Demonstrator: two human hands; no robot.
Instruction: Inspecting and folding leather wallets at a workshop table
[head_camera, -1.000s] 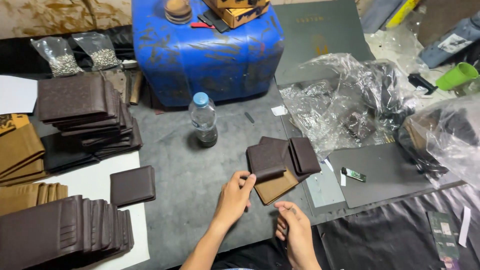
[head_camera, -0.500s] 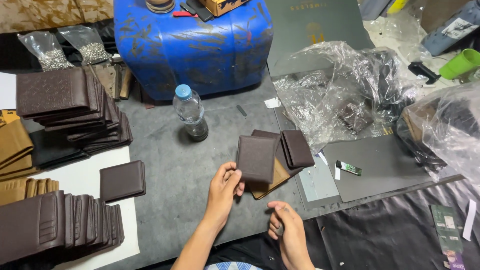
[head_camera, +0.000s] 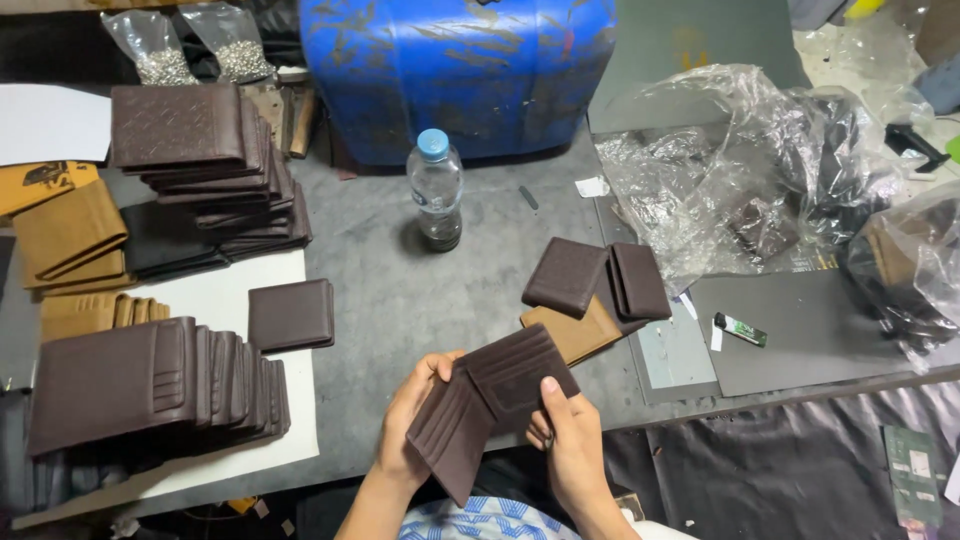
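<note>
Left hand (head_camera: 412, 420): fingers curled round the left flap of the open wallet (head_camera: 490, 405), thumb on top.
Right hand (head_camera: 570, 440): pinching the right flap, thumb pressed on the inside.
Wallet: held above the surface (head_camera: 400, 290) edge, dark brown, card slots showing.
Handling: looks light and flexible; best gripped by both flaps.
Nearby: folded wallets (head_camera: 590, 285), water bottle (head_camera: 436, 190).

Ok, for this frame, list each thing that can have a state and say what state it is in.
Wallet in hand: unfolded, card slots showing, held by both hands.
Left hand: gripping the wallet's left half.
Right hand: gripping the right half, thumb on top.
Water bottle: upright, capped.
Single wallet: folded shut, flat on white sheet.
Wallets near the bottle: folded, loosely piled.
Plastic bag: crumpled, open.
</note>
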